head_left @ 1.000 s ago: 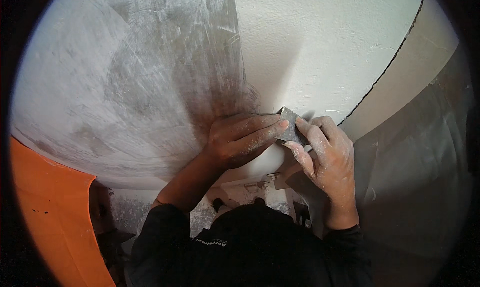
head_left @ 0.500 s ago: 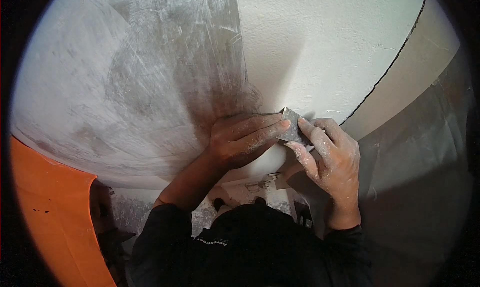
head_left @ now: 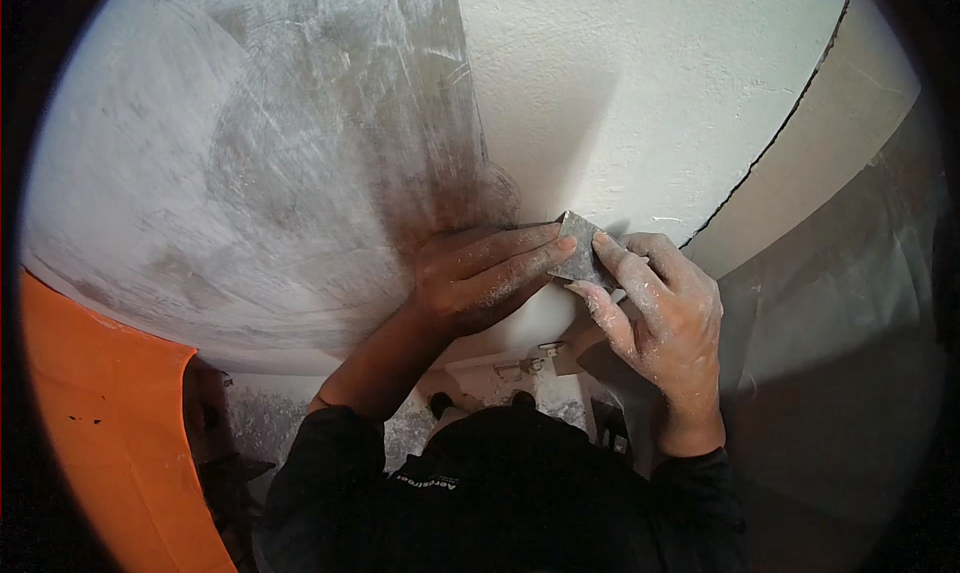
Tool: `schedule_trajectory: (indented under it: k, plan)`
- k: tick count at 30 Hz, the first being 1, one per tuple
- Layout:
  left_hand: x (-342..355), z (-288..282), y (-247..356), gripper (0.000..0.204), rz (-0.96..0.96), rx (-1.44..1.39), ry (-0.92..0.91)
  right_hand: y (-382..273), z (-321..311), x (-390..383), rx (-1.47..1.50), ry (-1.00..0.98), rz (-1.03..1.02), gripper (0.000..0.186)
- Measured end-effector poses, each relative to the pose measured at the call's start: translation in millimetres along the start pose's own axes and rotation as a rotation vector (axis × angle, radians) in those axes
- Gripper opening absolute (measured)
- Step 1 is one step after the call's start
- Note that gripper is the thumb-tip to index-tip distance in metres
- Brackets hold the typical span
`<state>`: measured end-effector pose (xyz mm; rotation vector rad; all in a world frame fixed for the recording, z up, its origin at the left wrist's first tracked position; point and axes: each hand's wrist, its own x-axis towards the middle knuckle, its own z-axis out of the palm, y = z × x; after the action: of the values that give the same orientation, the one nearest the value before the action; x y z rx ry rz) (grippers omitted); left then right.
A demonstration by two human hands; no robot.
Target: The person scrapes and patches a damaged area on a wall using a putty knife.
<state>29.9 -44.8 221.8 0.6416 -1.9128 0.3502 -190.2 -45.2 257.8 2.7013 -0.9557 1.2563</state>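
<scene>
Both of my hands meet around a small grey square piece [head_left: 586, 260], flat and dusty like a folded bit of sandpaper; its exact kind is hard to tell. My left hand [head_left: 478, 281] pinches its left edge, the fingers stretched together toward it and the thumb partly hidden. On the other side, my right hand [head_left: 668, 311] grips the right edge between curled fingers and thumb, with white dust on the skin. The piece is tilted, one corner pointing up, close in front of the white wall [head_left: 640, 103].
A grey, scratched surface [head_left: 320, 143] covers the left of the wall. A dark crack [head_left: 765, 153] runs down the right, beside a dark grey sheet [head_left: 830, 343]. Orange material [head_left: 105, 413] hangs at lower left. The floor [head_left: 275, 413] below is dusty white.
Hands and grey piece keep almost the same pose. The wall's grey edge has shifted slightly left in the view.
</scene>
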Motion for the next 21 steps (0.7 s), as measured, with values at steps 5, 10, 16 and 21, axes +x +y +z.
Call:
schedule_trajectory:
  k: [5, 10, 16, 21]
  plan:
    - [0.3, -0.1, -1.9, 0.031, 0.024, 0.019, 0.013, 1.8, 1.8, -1.3, -0.008, 0.0, -0.012, 0.038]
    - [1.3, -1.2, -0.4, 0.031, 0.015, 0.026, 0.012, 1.3, 2.7, -2.5, -0.014, 0.02, -0.016, 0.038]
    - [-0.8, 0.9, -0.1, 0.032, 0.001, 0.023, 0.016, 1.1, 0.8, -1.2, -0.014, 0.008, -0.012, 0.038]
    - [0.6, 1.7, 0.9, 0.032, 0.009, 0.044, 0.009, 1.7, -0.4, -1.0, -0.012, 0.028, -0.014, 0.038]
